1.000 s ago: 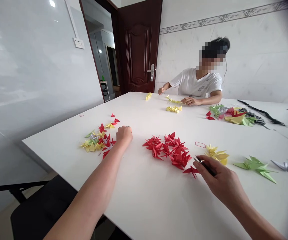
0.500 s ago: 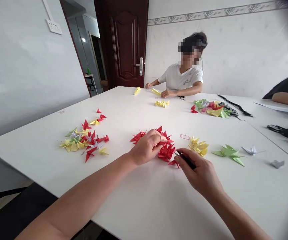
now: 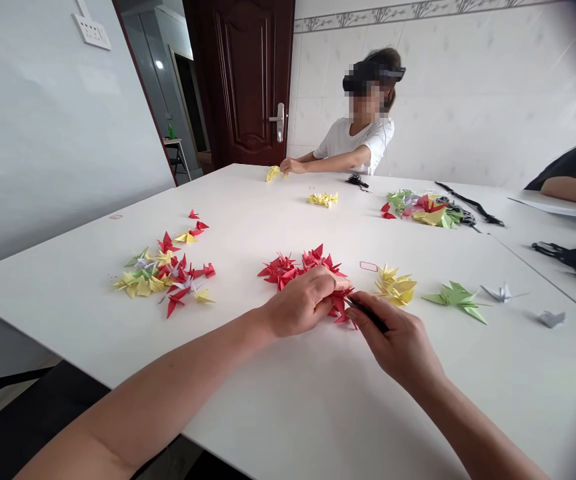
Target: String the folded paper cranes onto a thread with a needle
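A heap of red paper cranes (image 3: 281,267) lies in the middle of the white table (image 3: 288,393). My left hand (image 3: 303,300) is closed over the near right side of the heap, its fingers pinched at a red crane that is partly hidden beneath them. In my right hand (image 3: 393,337) is a slim black tool with a pale pointed tip, apparently tweezers (image 3: 371,313). Its tip meets the red paper by my left fingertips. Just beyond the right hand sits a cluster of yellow paper cranes (image 3: 396,287).
Green cranes (image 3: 455,300) and white cranes (image 3: 504,292) lie to the right. A mixed pile (image 3: 163,273) is at left, another (image 3: 425,208) farther back. Black cords (image 3: 575,260) lie on the right. Across the table a co-worker (image 3: 363,133) handles yellow cranes; another person's arm (image 3: 573,189) rests at right.
My left hand has shifted slightly right and nearer, toward the tool tip. The co-worker's hands have come together over the yellow cranes at the left. The view has tilted slightly.
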Available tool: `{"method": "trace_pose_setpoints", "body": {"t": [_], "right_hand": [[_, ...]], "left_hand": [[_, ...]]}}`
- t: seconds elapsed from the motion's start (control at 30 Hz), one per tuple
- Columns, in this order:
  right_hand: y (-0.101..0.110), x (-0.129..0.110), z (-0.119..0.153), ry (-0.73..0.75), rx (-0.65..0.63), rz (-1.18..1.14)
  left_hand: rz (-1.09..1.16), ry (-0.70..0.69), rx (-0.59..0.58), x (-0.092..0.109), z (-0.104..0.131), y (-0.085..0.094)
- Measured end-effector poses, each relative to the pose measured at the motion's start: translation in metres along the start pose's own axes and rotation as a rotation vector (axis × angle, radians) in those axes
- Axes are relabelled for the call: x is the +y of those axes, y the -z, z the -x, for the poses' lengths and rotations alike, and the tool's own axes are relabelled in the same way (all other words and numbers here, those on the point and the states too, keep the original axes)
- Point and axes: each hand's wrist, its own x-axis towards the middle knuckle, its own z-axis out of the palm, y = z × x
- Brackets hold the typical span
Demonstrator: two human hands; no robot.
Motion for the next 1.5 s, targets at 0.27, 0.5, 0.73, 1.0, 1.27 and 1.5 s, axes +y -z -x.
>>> {"method": "trace_pose_setpoints", "body": {"t": [0.27, 0.5, 0.73, 1.0, 1.27, 1.5], "right_hand": [[-0.0005, 0.0005, -0.0012, 0.009, 0.009, 0.02], [-0.0009, 0.0016, -0.0005, -0.003, 0.013, 0.028], [-0.0012, 0.0027, -0.0008, 0.005, 0.014, 0.048], [-0.0004, 0.0008, -0.0006, 0.001, 0.011, 0.043], [0.0, -0.0025, -0.0013, -0.05, -0.021, 0.057], [0.0001, -0.0029, -0.0015, -0.086, -0.021, 0.043]], "left_hand": [[-0.008, 0.004, -0.007, 0.0, 0.0008, -0.0007], [-0.015, -0.019, -0.023, 0.0003, 0.0007, -0.0008], [-0.022, 0.0, -0.057, 0.0015, 0.0006, 0.0001], [-0.02, 0.002, -0.066, 0.0019, 0.0005, 0.0003], [-0.018, 0.03, -0.089, 0.0028, 0.0002, 0.0011], [-0.023, 0.033, -0.11, 0.0033, 0.0011, 0.0004]]}}
